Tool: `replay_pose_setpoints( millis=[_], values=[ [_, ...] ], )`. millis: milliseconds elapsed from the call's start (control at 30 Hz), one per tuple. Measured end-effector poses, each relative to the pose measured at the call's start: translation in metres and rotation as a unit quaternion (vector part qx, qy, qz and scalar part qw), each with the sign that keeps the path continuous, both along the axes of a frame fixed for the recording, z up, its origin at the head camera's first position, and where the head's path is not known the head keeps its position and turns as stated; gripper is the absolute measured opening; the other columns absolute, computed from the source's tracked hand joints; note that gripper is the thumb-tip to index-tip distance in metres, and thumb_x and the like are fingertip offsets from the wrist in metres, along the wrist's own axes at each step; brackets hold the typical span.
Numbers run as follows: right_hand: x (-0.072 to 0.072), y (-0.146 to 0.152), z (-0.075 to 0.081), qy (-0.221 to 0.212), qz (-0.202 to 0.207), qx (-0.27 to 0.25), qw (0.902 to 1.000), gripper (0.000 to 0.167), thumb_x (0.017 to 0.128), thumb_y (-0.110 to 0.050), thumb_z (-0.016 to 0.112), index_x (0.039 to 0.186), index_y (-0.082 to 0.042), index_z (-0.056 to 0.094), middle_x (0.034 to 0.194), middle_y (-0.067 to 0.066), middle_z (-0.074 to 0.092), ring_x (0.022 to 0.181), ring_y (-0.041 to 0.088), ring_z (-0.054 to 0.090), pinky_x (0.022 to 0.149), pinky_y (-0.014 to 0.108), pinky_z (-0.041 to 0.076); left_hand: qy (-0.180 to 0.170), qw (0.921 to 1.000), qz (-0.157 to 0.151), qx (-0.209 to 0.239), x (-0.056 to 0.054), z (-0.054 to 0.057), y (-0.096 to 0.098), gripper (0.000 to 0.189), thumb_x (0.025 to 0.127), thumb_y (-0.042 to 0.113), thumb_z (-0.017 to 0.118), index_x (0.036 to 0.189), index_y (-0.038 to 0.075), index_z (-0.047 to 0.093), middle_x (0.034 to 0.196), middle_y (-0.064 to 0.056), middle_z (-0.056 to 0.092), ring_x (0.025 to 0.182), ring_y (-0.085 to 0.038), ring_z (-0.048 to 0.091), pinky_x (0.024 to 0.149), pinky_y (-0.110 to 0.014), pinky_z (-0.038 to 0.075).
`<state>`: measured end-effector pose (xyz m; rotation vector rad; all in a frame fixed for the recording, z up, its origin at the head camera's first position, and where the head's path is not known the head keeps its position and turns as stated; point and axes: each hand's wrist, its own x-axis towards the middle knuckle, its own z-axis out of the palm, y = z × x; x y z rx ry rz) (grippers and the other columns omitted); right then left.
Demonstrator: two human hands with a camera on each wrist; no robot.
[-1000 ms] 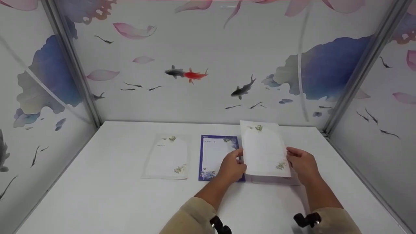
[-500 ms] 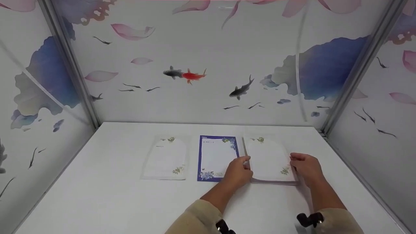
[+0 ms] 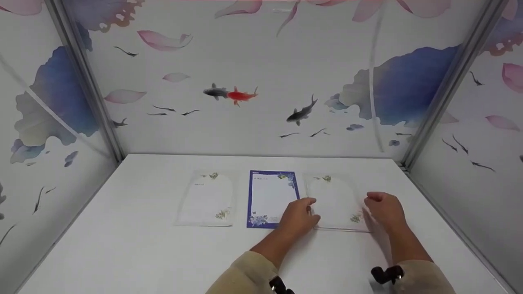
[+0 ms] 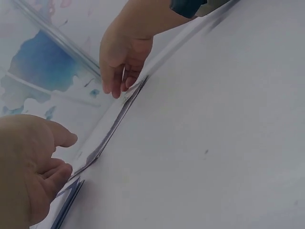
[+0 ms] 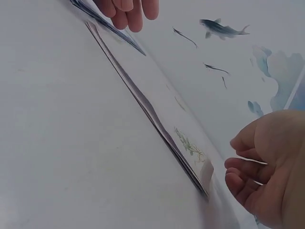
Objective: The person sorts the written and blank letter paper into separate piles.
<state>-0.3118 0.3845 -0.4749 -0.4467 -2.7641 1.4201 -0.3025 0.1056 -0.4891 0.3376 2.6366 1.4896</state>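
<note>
A white letter-paper sheet (image 3: pixel 335 204) with green floral corners lies at the right of the table, on top of other thin sheets whose edges show in the right wrist view. My left hand (image 3: pixel 298 216) is at its left edge, thumb and fingers apart with nothing pinched between them. Beside the right edge hovers my right hand (image 3: pixel 386 210), fingers loosely bent and holding nothing. In the right wrist view the top sheet's near edge (image 5: pixel 143 98) bows slightly above those beneath. A blue-bordered sheet (image 3: pixel 269 196) lies to the left, partly behind my left hand.
Another floral sheet (image 3: pixel 208 204) lies farther left on the white table (image 3: pixel 143 245). Printed panels with fish and petals enclose the back (image 3: pixel 261 130) and both sides. Black clips (image 3: pixel 386 275) sit at the sleeve cuffs.
The raised floral sheet has come down flat onto the sheets at the right. Both hands have let go of it, and the right hand now stands slightly off its edge.
</note>
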Motion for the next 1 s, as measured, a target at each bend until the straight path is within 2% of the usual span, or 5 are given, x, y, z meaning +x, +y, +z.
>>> replay_pose_setpoints(
  millis=[167, 333, 533, 733, 1000],
  values=[
    [-0.005, -0.013, 0.004, 0.033, 0.011, -0.006, 0.9994, 0.058, 0.110, -0.044, 0.054, 0.156, -0.009, 0.054, 0.155, 0.021, 0.056, 0.140, 0.038, 0.055, 0.117, 0.050, 0.052, 0.007, 0.9998, 0.014, 0.009, -0.002, 0.004, -0.008, 0.045, 0.100, 0.025, 0.076, 0.144, 0.021, 0.067, 0.139, -0.004, 0.071, 0.127, -0.020, 0.068, 0.111, -0.040, 0.058],
    [-0.009, -0.043, 0.008, 0.036, 0.074, -0.013, 0.9965, 0.057, 0.108, -0.045, 0.061, 0.154, -0.012, 0.056, 0.153, 0.017, 0.060, 0.132, 0.031, 0.062, 0.112, 0.044, 0.056, 0.012, 0.9991, 0.040, 0.010, -0.011, 0.007, -0.028, 0.047, 0.101, 0.031, 0.074, 0.147, 0.022, 0.064, 0.144, -0.003, 0.069, 0.133, -0.022, 0.066, 0.112, -0.042, 0.057],
    [-0.014, -0.082, 0.008, 0.035, 0.130, 0.011, 0.9908, 0.059, 0.105, -0.046, 0.067, 0.155, -0.015, 0.057, 0.150, 0.012, 0.066, 0.130, 0.031, 0.068, 0.114, 0.048, 0.055, 0.028, 0.9964, 0.073, 0.032, -0.026, 0.012, -0.064, 0.052, 0.101, 0.032, 0.073, 0.150, 0.018, 0.060, 0.149, -0.005, 0.066, 0.139, -0.026, 0.064, 0.116, -0.045, 0.054],
    [-0.020, -0.113, 0.012, 0.043, 0.128, 0.028, 0.9905, 0.056, 0.105, -0.042, 0.067, 0.155, -0.019, 0.058, 0.149, 0.008, 0.067, 0.141, 0.033, 0.060, 0.119, 0.052, 0.051, 0.052, 0.9940, 0.087, 0.041, -0.036, 0.012, -0.103, 0.055, 0.101, 0.032, 0.073, 0.152, 0.015, 0.058, 0.152, -0.007, 0.064, 0.141, -0.028, 0.062, 0.118, -0.047, 0.053],
    [-0.028, -0.150, 0.017, 0.040, 0.121, -0.010, 0.9917, 0.052, 0.104, -0.035, 0.070, 0.153, -0.019, 0.059, 0.148, 0.005, 0.068, 0.141, 0.030, 0.062, 0.119, 0.049, 0.052, 0.031, 0.9909, 0.128, 0.030, -0.044, 0.010, -0.138, 0.059, 0.099, 0.031, 0.076, 0.153, 0.014, 0.057, 0.152, -0.008, 0.064, 0.143, -0.030, 0.061, 0.119, -0.049, 0.051]
  ],
)
